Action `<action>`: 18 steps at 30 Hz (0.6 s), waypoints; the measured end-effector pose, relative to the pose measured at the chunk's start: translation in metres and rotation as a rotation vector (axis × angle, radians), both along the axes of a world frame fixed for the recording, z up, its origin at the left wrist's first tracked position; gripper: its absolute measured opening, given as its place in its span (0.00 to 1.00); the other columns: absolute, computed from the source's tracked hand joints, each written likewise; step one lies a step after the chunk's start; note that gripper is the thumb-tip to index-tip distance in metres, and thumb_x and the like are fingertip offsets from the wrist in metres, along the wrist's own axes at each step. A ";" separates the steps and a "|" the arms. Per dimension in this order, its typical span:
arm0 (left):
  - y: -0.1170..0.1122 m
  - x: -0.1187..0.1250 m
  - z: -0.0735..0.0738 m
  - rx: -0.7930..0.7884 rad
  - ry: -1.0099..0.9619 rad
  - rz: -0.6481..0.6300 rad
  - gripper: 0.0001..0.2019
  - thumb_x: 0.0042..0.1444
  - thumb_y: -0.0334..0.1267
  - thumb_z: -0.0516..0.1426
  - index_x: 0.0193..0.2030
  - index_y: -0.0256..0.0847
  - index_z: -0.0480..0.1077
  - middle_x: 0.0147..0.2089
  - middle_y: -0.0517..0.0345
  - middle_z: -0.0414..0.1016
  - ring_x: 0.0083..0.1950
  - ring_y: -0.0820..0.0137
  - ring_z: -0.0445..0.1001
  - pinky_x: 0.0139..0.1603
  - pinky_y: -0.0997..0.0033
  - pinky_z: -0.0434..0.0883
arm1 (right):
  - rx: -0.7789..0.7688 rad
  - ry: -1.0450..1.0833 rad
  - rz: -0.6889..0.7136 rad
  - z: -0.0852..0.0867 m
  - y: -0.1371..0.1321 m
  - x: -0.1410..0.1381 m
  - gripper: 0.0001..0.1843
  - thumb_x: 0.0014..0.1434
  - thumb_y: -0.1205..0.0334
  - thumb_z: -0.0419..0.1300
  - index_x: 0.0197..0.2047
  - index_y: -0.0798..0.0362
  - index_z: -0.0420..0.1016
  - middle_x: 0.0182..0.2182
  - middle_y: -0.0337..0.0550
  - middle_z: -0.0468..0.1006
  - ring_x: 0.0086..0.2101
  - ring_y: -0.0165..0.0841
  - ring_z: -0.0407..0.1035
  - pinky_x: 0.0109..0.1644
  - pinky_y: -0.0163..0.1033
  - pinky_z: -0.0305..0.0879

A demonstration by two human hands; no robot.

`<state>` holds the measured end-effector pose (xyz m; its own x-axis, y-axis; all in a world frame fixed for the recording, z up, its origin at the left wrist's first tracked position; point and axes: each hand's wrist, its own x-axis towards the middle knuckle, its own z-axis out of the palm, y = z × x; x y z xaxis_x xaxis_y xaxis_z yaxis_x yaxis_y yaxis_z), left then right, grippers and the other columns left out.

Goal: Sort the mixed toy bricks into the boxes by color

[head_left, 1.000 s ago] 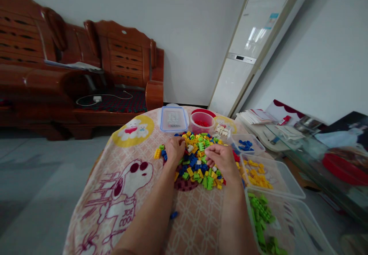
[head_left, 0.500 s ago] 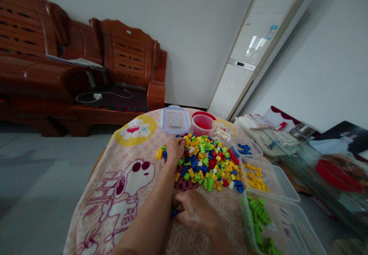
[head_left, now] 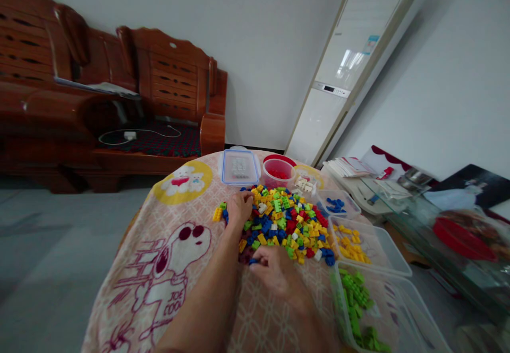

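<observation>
Right hand (head_left: 274,272): lower centre, pinching a blue brick (head_left: 253,261), likely because it's small.
Left hand (head_left: 240,208): near centre, at the brick pile (head_left: 279,217); grip I can't tell.
Clear boxes (head_left: 388,249): lower right, seemingly keeping colours apart.

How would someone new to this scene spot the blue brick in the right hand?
Start with the cloth-covered table and find the heap of mixed bricks on it. At the heap's near edge is the right hand, with the blue brick at its fingertips. Unlike the loose blue bricks in the heap, this one is held between thumb and fingers.
</observation>
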<state>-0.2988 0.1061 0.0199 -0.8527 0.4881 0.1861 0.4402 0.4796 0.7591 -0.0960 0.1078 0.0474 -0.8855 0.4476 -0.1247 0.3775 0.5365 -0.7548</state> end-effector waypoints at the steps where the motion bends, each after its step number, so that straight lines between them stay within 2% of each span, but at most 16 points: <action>1: 0.000 0.000 0.000 -0.001 0.003 0.002 0.17 0.62 0.36 0.53 0.50 0.41 0.81 0.48 0.52 0.83 0.48 0.63 0.79 0.53 0.67 0.71 | -0.053 0.067 -0.075 0.000 0.009 -0.002 0.05 0.51 0.64 0.62 0.31 0.53 0.79 0.21 0.36 0.76 0.23 0.29 0.68 0.28 0.32 0.58; 4: 0.001 -0.001 -0.001 -0.001 0.008 0.004 0.16 0.61 0.36 0.54 0.50 0.42 0.81 0.48 0.52 0.83 0.49 0.63 0.79 0.53 0.66 0.71 | -0.213 0.284 -0.394 0.000 0.043 -0.006 0.13 0.51 0.54 0.62 0.35 0.54 0.78 0.20 0.35 0.75 0.19 0.31 0.68 0.22 0.33 0.61; 6: 0.001 0.000 0.000 -0.008 0.002 0.007 0.16 0.61 0.36 0.54 0.50 0.42 0.81 0.48 0.52 0.83 0.49 0.62 0.79 0.53 0.65 0.71 | -0.207 0.469 -0.643 -0.001 0.070 -0.008 0.18 0.47 0.50 0.65 0.36 0.54 0.77 0.21 0.37 0.77 0.19 0.33 0.70 0.20 0.34 0.63; 8: 0.000 0.000 0.001 -0.019 -0.004 0.011 0.16 0.61 0.36 0.54 0.50 0.43 0.81 0.48 0.52 0.83 0.49 0.61 0.79 0.53 0.65 0.71 | -0.212 0.618 -0.798 -0.002 0.097 -0.009 0.21 0.44 0.49 0.66 0.37 0.55 0.77 0.20 0.37 0.76 0.19 0.35 0.71 0.19 0.36 0.65; 13: 0.000 0.002 0.003 -0.018 -0.006 0.017 0.16 0.61 0.36 0.54 0.51 0.42 0.81 0.48 0.52 0.83 0.49 0.62 0.79 0.53 0.66 0.71 | -0.209 0.824 -1.085 -0.014 0.152 -0.007 0.29 0.43 0.51 0.65 0.47 0.59 0.77 0.20 0.40 0.78 0.22 0.41 0.75 0.22 0.42 0.71; 18: 0.000 0.000 0.001 0.001 -0.004 0.001 0.16 0.60 0.35 0.55 0.50 0.43 0.81 0.46 0.54 0.84 0.47 0.64 0.79 0.53 0.67 0.71 | -0.162 0.888 -1.228 -0.032 0.177 0.003 0.27 0.46 0.56 0.63 0.49 0.58 0.77 0.22 0.41 0.79 0.24 0.42 0.77 0.24 0.42 0.73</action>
